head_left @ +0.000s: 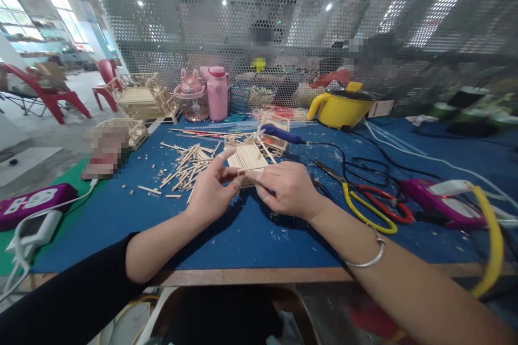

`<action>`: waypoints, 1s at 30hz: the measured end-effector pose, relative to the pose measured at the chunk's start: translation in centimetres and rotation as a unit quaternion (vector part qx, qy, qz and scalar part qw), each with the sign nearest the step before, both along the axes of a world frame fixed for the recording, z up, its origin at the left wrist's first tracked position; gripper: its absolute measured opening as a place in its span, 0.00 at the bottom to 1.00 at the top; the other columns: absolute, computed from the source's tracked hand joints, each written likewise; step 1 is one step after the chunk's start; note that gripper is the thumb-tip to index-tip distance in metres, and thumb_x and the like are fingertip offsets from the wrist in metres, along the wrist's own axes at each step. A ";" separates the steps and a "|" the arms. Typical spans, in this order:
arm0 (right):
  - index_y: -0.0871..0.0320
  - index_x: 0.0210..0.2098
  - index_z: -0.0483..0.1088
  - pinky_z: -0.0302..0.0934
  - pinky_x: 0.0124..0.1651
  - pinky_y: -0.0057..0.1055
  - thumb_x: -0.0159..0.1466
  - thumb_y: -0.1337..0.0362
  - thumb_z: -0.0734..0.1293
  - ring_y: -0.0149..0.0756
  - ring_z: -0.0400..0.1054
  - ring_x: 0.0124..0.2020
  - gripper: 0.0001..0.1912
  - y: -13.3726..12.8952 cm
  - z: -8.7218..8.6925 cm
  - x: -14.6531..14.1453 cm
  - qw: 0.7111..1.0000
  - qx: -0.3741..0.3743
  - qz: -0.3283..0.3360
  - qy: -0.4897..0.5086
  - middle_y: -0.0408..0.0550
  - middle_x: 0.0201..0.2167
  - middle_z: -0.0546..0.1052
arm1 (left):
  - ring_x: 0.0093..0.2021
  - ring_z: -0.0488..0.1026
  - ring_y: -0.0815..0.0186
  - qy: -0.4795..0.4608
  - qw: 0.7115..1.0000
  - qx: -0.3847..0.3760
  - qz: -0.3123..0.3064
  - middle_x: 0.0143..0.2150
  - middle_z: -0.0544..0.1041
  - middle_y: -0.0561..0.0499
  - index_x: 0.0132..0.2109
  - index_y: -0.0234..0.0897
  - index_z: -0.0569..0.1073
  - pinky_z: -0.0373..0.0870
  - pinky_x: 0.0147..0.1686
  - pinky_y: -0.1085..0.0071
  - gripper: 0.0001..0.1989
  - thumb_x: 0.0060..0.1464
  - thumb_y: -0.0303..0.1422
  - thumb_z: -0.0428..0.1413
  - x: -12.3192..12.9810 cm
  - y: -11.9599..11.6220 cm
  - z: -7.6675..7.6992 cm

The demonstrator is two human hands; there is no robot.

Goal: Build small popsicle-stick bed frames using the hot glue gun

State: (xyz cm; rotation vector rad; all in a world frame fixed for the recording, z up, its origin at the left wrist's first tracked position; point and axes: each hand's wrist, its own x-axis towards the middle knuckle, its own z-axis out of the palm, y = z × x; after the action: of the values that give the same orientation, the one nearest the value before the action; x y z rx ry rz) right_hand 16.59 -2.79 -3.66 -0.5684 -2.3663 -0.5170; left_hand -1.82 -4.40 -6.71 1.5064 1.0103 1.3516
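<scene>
A small panel of thin wooden sticks (246,157), laid side by side, is held a little above the blue table mat. My left hand (212,188) grips its near left edge, thumb and fingers closed on it. On the near right edge, the bent fingers of my right hand (289,188) press close to the left thumb. Whether they also pinch a single stick cannot be made out. Just behind the panel lies a blue glue gun (281,133), its nozzle toward the left. Loose short sticks (192,164) are heaped left of the panel.
Scissors with red and yellow handles (370,202) lie to the right, near black cables and a purple power strip (441,202). Behind stand a yellow pot (343,109), a pink bottle (217,94) and a stick-built model (141,97). A phone (106,153) is at left.
</scene>
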 end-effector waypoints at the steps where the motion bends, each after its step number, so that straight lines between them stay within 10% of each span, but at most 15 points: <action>1: 0.60 0.39 0.77 0.53 0.29 0.29 0.61 0.70 0.61 0.30 0.68 0.26 0.13 0.0 -0.1 -0.1 1.000 -0.008 -0.007 -0.004 0.44 0.25 0.78 | 0.42 0.77 0.68 0.001 1.000 0.001 -0.002 0.38 0.80 0.51 0.64 0.37 0.57 0.71 0.46 0.70 0.34 0.51 0.26 0.58 0.0 0.0 -0.1; 13: 0.60 0.43 0.77 0.57 0.31 0.30 0.62 0.68 0.61 0.33 0.73 0.28 0.15 0.0 -0.4 -0.2 0.999 -0.021 -0.026 -0.017 0.46 0.29 0.81 | 0.49 0.76 0.64 0.006 0.999 0.035 -0.014 0.48 0.77 0.45 0.66 0.39 0.51 0.69 0.56 0.61 0.42 0.47 0.25 0.61 -0.1 -0.3 -0.3; 30: 0.58 0.40 0.78 0.59 0.32 0.29 0.61 0.68 0.62 0.34 0.75 0.30 0.13 -0.2 -0.4 -0.4 0.997 -0.063 -0.047 0.007 0.46 0.29 0.82 | 0.38 0.76 0.67 0.034 0.998 0.020 0.043 0.34 0.76 0.53 0.58 0.37 0.57 0.71 0.45 0.66 0.31 0.49 0.27 0.60 0.2 -0.2 0.1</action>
State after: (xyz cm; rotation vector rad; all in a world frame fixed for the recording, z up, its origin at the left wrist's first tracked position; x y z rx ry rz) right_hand 16.18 -3.04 -4.10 -0.7416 -2.3786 -0.4056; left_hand -1.62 -4.61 -6.65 1.5636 1.1068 1.3956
